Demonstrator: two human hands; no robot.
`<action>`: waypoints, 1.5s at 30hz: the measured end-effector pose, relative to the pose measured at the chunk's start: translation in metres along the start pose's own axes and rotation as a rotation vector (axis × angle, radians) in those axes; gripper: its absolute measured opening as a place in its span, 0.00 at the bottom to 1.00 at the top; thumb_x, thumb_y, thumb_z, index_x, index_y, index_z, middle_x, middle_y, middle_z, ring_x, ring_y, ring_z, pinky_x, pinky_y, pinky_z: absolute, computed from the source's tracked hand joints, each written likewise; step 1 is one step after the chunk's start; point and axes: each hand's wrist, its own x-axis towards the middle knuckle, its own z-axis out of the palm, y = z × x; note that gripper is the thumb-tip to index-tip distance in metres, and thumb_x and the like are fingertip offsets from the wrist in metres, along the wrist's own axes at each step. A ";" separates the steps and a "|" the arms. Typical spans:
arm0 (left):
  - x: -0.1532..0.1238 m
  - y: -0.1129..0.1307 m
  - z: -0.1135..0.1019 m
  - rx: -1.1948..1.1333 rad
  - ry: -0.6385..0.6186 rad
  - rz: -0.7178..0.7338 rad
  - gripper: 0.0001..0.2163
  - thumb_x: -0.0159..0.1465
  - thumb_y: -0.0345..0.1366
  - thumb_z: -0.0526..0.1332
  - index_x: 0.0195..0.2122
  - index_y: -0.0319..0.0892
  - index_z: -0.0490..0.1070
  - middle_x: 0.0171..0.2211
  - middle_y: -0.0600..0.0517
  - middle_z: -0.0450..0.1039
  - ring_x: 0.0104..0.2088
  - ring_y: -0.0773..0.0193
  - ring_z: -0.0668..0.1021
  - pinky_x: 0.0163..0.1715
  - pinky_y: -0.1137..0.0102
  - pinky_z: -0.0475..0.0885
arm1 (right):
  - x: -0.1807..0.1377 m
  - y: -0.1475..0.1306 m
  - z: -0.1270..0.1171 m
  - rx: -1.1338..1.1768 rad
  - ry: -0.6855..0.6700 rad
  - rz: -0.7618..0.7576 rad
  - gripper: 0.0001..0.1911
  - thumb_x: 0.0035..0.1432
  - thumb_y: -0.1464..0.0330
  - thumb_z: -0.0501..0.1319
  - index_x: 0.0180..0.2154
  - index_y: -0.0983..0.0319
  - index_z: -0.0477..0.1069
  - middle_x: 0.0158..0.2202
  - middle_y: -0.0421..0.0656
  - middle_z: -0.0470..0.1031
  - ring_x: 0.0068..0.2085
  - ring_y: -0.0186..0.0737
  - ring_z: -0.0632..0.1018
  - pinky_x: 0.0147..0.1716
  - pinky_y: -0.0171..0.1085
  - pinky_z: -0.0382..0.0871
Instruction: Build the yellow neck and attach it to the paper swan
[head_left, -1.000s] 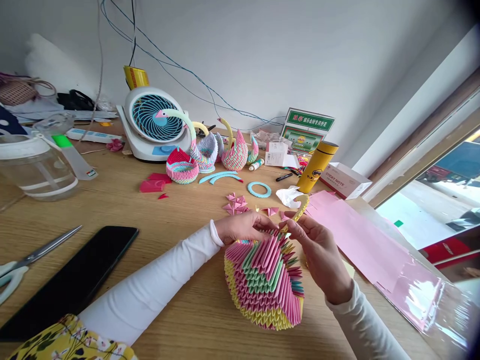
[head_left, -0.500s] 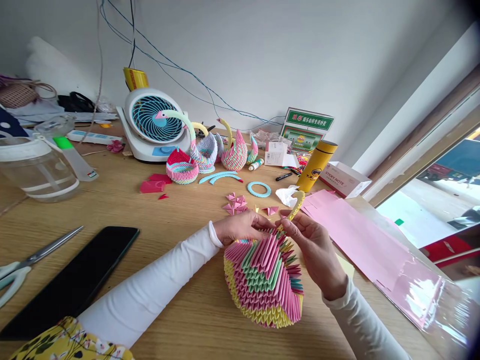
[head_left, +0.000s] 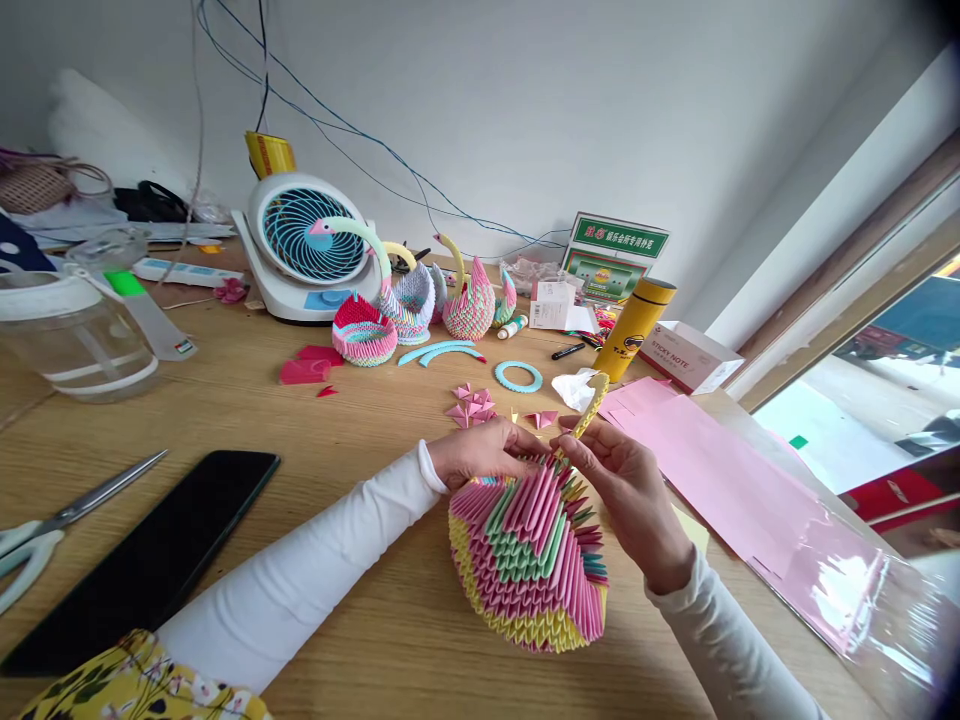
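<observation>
Since a moment ago, our right hand (head_left: 630, 490) and the yellow paper neck (head_left: 591, 408) have slid a little toward our left hand (head_left: 487, 452). Our right hand pinches the low end of the neck, which is long and thin and leans up and away to the right, its tip curled over. Our left hand presses its fingers together on the far edge of the paper swan body (head_left: 529, 560), which sits on the surface (head_left: 337, 430) right in front of us, between our arms.
</observation>
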 end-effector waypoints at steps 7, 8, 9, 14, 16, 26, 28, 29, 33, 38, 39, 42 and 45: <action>-0.001 0.001 0.000 0.023 0.009 -0.018 0.15 0.60 0.36 0.66 0.47 0.37 0.76 0.41 0.47 0.78 0.40 0.60 0.76 0.42 0.67 0.67 | 0.002 -0.001 -0.006 -0.031 -0.096 -0.012 0.20 0.59 0.58 0.64 0.50 0.61 0.73 0.38 0.45 0.79 0.42 0.46 0.79 0.44 0.45 0.74; -0.001 0.001 0.000 0.024 0.011 -0.017 0.14 0.60 0.35 0.66 0.47 0.37 0.76 0.41 0.47 0.78 0.40 0.61 0.76 0.43 0.67 0.67 | 0.003 -0.002 -0.007 -0.045 -0.112 -0.016 0.20 0.60 0.58 0.64 0.50 0.61 0.72 0.39 0.46 0.79 0.42 0.46 0.79 0.44 0.45 0.74; -0.001 0.000 0.001 0.022 0.011 -0.015 0.14 0.60 0.35 0.65 0.46 0.37 0.76 0.41 0.47 0.78 0.40 0.61 0.76 0.43 0.67 0.66 | 0.003 -0.003 -0.008 -0.066 -0.123 -0.021 0.20 0.60 0.58 0.64 0.50 0.61 0.72 0.40 0.46 0.79 0.43 0.46 0.79 0.44 0.45 0.74; 0.001 -0.004 -0.001 -0.016 0.006 0.005 0.11 0.60 0.34 0.65 0.44 0.38 0.77 0.41 0.49 0.78 0.41 0.62 0.76 0.46 0.66 0.65 | 0.004 -0.004 -0.010 -0.146 -0.127 -0.042 0.21 0.59 0.57 0.64 0.50 0.62 0.72 0.39 0.46 0.79 0.42 0.46 0.80 0.42 0.43 0.75; 0.002 -0.006 -0.001 -0.020 0.013 0.001 0.11 0.60 0.34 0.66 0.44 0.38 0.77 0.40 0.49 0.78 0.40 0.62 0.76 0.46 0.66 0.65 | 0.004 -0.004 -0.009 -0.153 -0.130 -0.052 0.21 0.60 0.57 0.63 0.50 0.62 0.72 0.39 0.46 0.79 0.41 0.45 0.80 0.40 0.42 0.75; -0.001 0.000 0.002 -0.097 0.015 -0.010 0.12 0.57 0.32 0.67 0.43 0.39 0.77 0.39 0.50 0.78 0.39 0.63 0.76 0.43 0.68 0.67 | -0.003 -0.005 -0.005 -0.463 -0.094 -0.162 0.10 0.62 0.62 0.62 0.39 0.61 0.74 0.35 0.44 0.79 0.34 0.41 0.77 0.35 0.38 0.70; -0.001 -0.001 0.001 -0.072 0.027 0.011 0.12 0.56 0.29 0.68 0.42 0.38 0.78 0.41 0.49 0.78 0.42 0.61 0.76 0.46 0.67 0.67 | -0.004 -0.006 -0.004 -0.444 -0.094 -0.167 0.09 0.61 0.63 0.62 0.40 0.61 0.74 0.35 0.43 0.79 0.34 0.40 0.77 0.35 0.37 0.70; -0.001 -0.002 0.000 -0.062 0.038 0.017 0.12 0.55 0.28 0.68 0.42 0.38 0.77 0.42 0.49 0.78 0.44 0.61 0.76 0.47 0.66 0.66 | -0.004 -0.006 -0.004 -0.438 -0.090 -0.169 0.09 0.61 0.63 0.63 0.40 0.61 0.74 0.35 0.43 0.79 0.35 0.40 0.77 0.35 0.37 0.70; 0.000 -0.008 -0.002 -0.089 0.061 0.004 0.15 0.54 0.27 0.68 0.44 0.39 0.76 0.48 0.47 0.76 0.48 0.59 0.75 0.51 0.63 0.65 | -0.004 -0.007 -0.003 -0.487 -0.053 -0.180 0.07 0.60 0.65 0.64 0.38 0.61 0.74 0.34 0.42 0.79 0.36 0.41 0.78 0.37 0.37 0.69; 0.002 -0.013 -0.002 -0.113 0.076 -0.032 0.16 0.54 0.28 0.68 0.44 0.38 0.74 0.46 0.46 0.76 0.47 0.59 0.76 0.51 0.62 0.66 | -0.004 -0.008 -0.003 -0.544 -0.062 -0.181 0.06 0.60 0.66 0.64 0.38 0.61 0.75 0.33 0.42 0.80 0.35 0.41 0.78 0.35 0.37 0.68; 0.002 -0.013 -0.002 -0.108 0.081 -0.034 0.15 0.54 0.28 0.68 0.44 0.38 0.75 0.46 0.46 0.76 0.46 0.59 0.76 0.51 0.62 0.66 | -0.004 -0.008 -0.003 -0.543 -0.067 -0.181 0.06 0.60 0.66 0.64 0.38 0.61 0.75 0.33 0.42 0.80 0.35 0.41 0.79 0.36 0.37 0.68; 0.001 -0.010 -0.002 -0.099 0.088 -0.030 0.14 0.54 0.28 0.69 0.42 0.38 0.75 0.45 0.46 0.76 0.47 0.59 0.76 0.52 0.62 0.65 | -0.003 -0.005 -0.003 -0.522 -0.082 -0.180 0.07 0.60 0.66 0.63 0.39 0.61 0.75 0.34 0.42 0.80 0.36 0.41 0.79 0.37 0.38 0.69; -0.001 -0.005 -0.001 -0.090 0.110 -0.052 0.13 0.54 0.27 0.69 0.41 0.37 0.75 0.44 0.47 0.76 0.47 0.59 0.76 0.52 0.62 0.65 | -0.002 -0.003 -0.004 -0.488 -0.098 -0.178 0.08 0.60 0.65 0.63 0.41 0.62 0.75 0.34 0.43 0.80 0.36 0.42 0.79 0.37 0.38 0.70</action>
